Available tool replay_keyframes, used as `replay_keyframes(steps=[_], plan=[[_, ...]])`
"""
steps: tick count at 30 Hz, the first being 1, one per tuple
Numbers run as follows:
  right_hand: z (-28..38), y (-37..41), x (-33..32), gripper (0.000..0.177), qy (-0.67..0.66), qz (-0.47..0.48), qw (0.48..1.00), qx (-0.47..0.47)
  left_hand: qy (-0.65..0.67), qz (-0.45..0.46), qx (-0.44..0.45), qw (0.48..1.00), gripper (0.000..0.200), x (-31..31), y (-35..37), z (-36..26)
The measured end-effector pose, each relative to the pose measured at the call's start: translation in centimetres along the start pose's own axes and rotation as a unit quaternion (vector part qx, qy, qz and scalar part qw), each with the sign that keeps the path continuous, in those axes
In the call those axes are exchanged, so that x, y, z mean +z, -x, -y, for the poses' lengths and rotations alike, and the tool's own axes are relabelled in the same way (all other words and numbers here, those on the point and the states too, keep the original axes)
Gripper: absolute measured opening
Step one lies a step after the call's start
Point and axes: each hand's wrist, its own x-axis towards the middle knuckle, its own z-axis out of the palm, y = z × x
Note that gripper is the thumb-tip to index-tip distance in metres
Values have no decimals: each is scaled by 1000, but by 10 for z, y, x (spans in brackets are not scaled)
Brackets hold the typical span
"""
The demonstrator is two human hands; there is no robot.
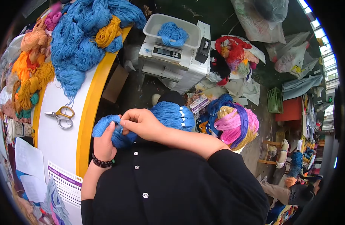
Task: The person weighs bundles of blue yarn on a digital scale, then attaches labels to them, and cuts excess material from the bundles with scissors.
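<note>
My left hand (105,144), with a dark beaded bracelet on its wrist, is closed round a skein of blue yarn (123,140) in front of my chest. The fingertips of my right hand (142,122) are pinched together against the same skein; a strand between them is too fine to make out. Just beyond my right forearm, a bundle of blue yarn (166,112) bound with several white bands lies across my lap. On the white table to the left rest scissors (63,115) with one yellow and one grey handle loop.
A large heap of blue yarn (77,41) covers the far table. A digital scale (166,52) carries a white tub (151,28) with blue yarn inside. Multicoloured yarn (238,125) is piled at my right. A punched card (65,183) lies at the near left.
</note>
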Motion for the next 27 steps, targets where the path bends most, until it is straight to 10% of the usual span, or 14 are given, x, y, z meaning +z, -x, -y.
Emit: replay_keyframes(steps=[27], plan=[[0,0,-2,15,-34,-44,998,23,-41,7,50,998,20,5,-7,8]])
